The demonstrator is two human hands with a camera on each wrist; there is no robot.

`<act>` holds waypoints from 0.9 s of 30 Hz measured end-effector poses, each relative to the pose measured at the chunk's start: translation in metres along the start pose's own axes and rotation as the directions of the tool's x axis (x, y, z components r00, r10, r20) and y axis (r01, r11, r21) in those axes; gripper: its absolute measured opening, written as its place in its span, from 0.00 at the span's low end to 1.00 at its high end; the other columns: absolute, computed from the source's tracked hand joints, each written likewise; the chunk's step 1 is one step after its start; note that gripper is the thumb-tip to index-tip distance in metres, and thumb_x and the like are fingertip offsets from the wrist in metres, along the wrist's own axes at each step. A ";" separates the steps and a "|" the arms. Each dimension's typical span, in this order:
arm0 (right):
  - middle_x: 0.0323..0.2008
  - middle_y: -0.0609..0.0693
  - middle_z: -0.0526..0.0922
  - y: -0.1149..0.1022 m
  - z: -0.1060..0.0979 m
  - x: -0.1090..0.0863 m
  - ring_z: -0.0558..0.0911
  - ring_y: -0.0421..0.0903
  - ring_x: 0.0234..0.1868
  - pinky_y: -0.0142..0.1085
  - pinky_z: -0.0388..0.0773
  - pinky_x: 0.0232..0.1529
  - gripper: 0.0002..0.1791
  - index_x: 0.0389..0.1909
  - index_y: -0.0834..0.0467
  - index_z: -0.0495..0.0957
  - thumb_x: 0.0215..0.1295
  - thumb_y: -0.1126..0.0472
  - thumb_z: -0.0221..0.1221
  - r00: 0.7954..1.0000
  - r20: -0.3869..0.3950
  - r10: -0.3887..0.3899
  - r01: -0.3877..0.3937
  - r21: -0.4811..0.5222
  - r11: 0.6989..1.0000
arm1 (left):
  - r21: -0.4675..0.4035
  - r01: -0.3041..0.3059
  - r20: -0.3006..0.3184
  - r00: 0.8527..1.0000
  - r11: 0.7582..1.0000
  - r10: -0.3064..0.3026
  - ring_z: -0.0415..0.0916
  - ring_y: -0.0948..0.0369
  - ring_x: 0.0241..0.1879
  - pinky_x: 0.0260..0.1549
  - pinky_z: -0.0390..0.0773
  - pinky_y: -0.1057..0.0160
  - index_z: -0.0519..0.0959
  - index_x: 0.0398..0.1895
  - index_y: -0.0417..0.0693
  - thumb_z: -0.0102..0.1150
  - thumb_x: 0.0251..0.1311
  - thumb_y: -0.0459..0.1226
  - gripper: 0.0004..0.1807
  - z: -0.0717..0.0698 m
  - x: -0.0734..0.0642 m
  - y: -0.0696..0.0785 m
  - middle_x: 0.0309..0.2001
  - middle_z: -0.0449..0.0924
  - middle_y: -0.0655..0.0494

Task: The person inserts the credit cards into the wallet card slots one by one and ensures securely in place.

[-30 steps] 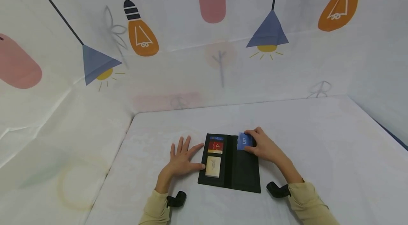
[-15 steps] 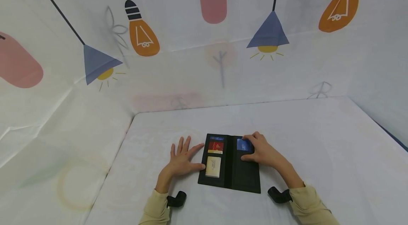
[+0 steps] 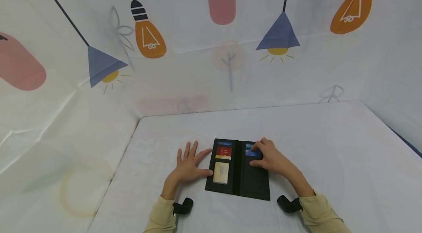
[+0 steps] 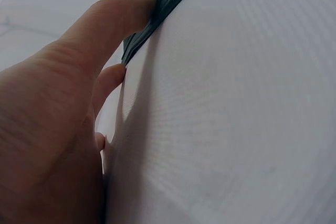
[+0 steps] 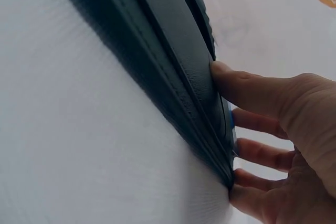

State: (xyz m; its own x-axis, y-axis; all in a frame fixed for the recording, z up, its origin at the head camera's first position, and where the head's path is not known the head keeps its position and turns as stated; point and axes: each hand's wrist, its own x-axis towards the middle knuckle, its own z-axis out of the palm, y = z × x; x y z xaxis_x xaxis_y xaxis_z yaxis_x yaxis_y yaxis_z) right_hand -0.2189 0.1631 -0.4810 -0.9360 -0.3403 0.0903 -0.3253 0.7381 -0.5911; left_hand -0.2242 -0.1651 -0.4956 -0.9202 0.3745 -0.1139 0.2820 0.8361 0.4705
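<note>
A black bifold wallet [image 3: 239, 174] lies spread flat on the white table. Its left panel holds a red card [image 3: 223, 152], a pale gold card [image 3: 220, 173] and a blue card [image 3: 224, 143] in slots. At the top of the right panel, blue card [image 3: 252, 153] faces show in two strips with a dark band between. My right hand [image 3: 271, 156] reaches over the right edge, index finger on the blue and thumb [image 5: 226, 72] on the panel below. With fingers spread, my left hand [image 3: 188, 167] rests beside the wallet, its thumb [image 4: 142, 11] on the left edge.
White walls [image 3: 184, 75] printed with lamps and bulbs rise behind and left of the table [image 3: 313, 134]. A black wrist mount [image 3: 289, 204] sits at the right sleeve and another black mount [image 3: 183, 206] at the left.
My right hand has moved slightly down from pinching a blue card to touching it at the slots. That card has slid lower into the right panel. The left hand stays put.
</note>
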 end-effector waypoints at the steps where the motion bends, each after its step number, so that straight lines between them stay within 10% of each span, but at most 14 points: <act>1: 0.43 0.52 0.71 0.001 0.000 0.000 0.69 0.53 0.48 0.51 0.73 0.49 0.20 0.45 0.59 0.79 0.55 0.55 0.72 1.000 0.000 -0.005 0.005 -0.005 1.000 | -0.001 0.000 0.001 1.000 1.000 0.000 0.24 0.41 0.77 0.68 0.23 0.33 0.65 0.73 0.65 0.65 0.53 0.62 0.43 0.000 0.000 0.000 0.80 0.37 0.41; 12: 0.42 0.51 0.72 0.000 0.002 0.001 0.70 0.57 0.52 0.55 0.74 0.52 0.11 0.35 0.54 0.79 0.57 0.57 0.71 0.999 0.010 -0.045 0.045 -0.034 0.998 | 0.004 -0.001 0.005 1.000 1.000 0.001 0.24 0.42 0.77 0.68 0.23 0.33 0.64 0.73 0.66 0.64 0.54 0.62 0.43 0.000 0.001 -0.002 0.80 0.36 0.42; 27: 0.56 0.60 0.74 0.014 0.003 0.001 0.72 0.61 0.59 0.59 0.71 0.60 0.11 0.46 0.58 0.79 0.64 0.62 0.65 0.994 0.005 -0.113 0.113 -0.035 0.993 | 0.037 0.012 0.061 0.998 0.999 -0.014 0.24 0.41 0.77 0.68 0.25 0.33 0.60 0.76 0.63 0.65 0.51 0.63 0.48 0.001 -0.002 0.009 0.80 0.35 0.42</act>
State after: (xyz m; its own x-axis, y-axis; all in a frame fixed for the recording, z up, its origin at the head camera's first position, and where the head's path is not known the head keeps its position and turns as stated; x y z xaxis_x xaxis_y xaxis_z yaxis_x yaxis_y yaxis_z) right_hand -0.2238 0.1712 -0.4916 -0.8927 -0.4240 0.1525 -0.4333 0.7150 -0.5487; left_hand -0.2196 -0.1575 -0.4923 -0.9060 0.3860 -0.1735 0.2806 0.8548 0.4365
